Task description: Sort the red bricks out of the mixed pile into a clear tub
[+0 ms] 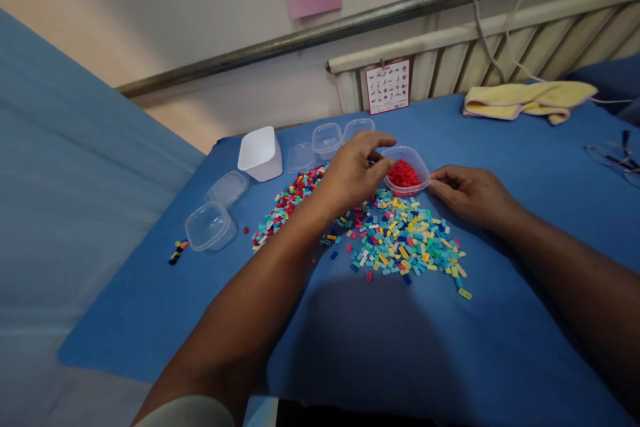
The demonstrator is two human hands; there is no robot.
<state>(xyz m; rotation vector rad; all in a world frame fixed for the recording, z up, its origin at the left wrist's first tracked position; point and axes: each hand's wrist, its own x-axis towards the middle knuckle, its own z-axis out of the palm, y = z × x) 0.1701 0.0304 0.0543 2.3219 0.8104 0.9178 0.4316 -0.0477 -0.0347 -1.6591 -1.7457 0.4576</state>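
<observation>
A small clear plastic container point(423, 188) holds a heap of red toy bricks point(403, 174). My left hand point(357, 163) is at its left side, thumb and index finger apart near the rim, with nothing visible between them. At the container's right corner, the fingertips of my right hand point(467, 195) pinch the edge. In front of the container spreads a loose pile of small bricks point(405, 237), mostly light blue, yellow and teal. Another mixed pile point(295, 203), with many red and white bricks, lies partly behind my left forearm.
On the blue table point(210, 313) stand a white tub point(262, 155) and clear containers point(210, 227), point(327, 140) with lids. Black and orange bricks point(177, 252) lie at the left. A printed card point(389, 87) leans on the radiator; a yellow cloth point(525, 100) and glasses point(617, 159) lie right.
</observation>
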